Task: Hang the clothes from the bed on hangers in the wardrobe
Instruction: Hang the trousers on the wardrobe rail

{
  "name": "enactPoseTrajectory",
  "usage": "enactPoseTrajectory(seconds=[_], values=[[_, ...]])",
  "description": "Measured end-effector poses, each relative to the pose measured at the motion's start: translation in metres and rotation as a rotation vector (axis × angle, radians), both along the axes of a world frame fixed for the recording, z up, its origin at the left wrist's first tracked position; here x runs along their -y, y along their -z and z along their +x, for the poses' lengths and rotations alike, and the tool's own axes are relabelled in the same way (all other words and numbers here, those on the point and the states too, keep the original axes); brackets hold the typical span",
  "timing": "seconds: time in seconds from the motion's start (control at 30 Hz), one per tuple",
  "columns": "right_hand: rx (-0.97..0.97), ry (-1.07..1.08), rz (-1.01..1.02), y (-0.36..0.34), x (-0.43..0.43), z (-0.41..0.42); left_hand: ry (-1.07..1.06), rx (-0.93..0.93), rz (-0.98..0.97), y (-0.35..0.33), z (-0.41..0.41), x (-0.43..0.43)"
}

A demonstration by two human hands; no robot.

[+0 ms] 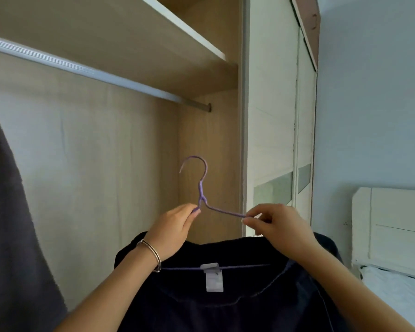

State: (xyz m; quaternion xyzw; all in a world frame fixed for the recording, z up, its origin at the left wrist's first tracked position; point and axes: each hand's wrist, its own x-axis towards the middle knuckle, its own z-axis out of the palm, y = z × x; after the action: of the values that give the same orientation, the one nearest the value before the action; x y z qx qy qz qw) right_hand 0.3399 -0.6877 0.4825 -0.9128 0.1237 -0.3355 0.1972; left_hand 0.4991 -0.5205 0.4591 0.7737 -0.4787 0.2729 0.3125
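An open wooden wardrobe fills the view, with a metal rail running under a shelf and a grey garment hanging at the left edge. To the right are a pale sliding door, a blue wall and the bed with its white headboard. A thin purple hanger carries a dark navy garment with a white neck label. It is held in the air below the rail, hook upright and opening leftward, its long axis running left to right. The left hand grips the hanger's left shoulder; the right hand pinches its right arm.
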Motion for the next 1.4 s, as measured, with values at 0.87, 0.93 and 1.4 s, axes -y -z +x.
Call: enactPoseTrajectory(seconds=[0.87,0.93,1.4], values=[[0.414,-0.190,-0.111,-0.145,0.033,0.240,-0.451,-0.273,-0.507,-0.200,0.237,0.025],[0.446,-0.158,-0.147,-0.157,0.032,0.248,-0.172,-0.598,-0.646,-0.205,0.237,0.041],[0.455,-0.077,-0.194,-0.204,0.062,0.317,0.444,-0.957,-0.827,-0.269,0.260,0.123]])
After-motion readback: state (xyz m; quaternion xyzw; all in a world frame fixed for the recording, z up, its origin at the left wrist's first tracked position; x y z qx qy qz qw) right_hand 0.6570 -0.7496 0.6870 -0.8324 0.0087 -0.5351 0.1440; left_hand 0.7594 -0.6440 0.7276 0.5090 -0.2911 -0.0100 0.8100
